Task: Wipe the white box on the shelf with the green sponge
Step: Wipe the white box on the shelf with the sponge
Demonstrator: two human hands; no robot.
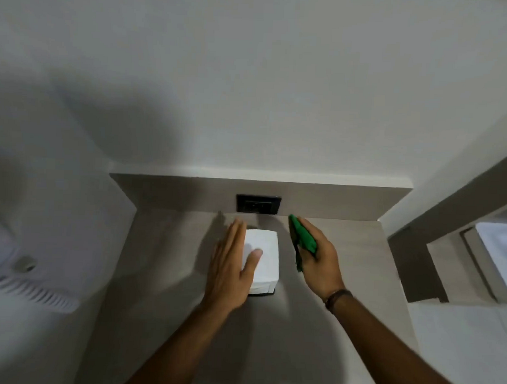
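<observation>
A white box [266, 257] stands on the grey-brown shelf [168, 289], near its back. My left hand [232, 271] lies flat against the box's left side, fingers straight and the thumb resting on its top. The green sponge [303, 241] is held in my right hand [320, 261], just to the right of the box, with a narrow gap between sponge and box. The sponge's flat face is turned toward the box's right side.
A black wall socket [258, 204] sits in the low back panel right behind the box. A white wall rises above. White bedding [19, 275] lies to the left, and a wooden frame [435, 227] and a white surface stand to the right.
</observation>
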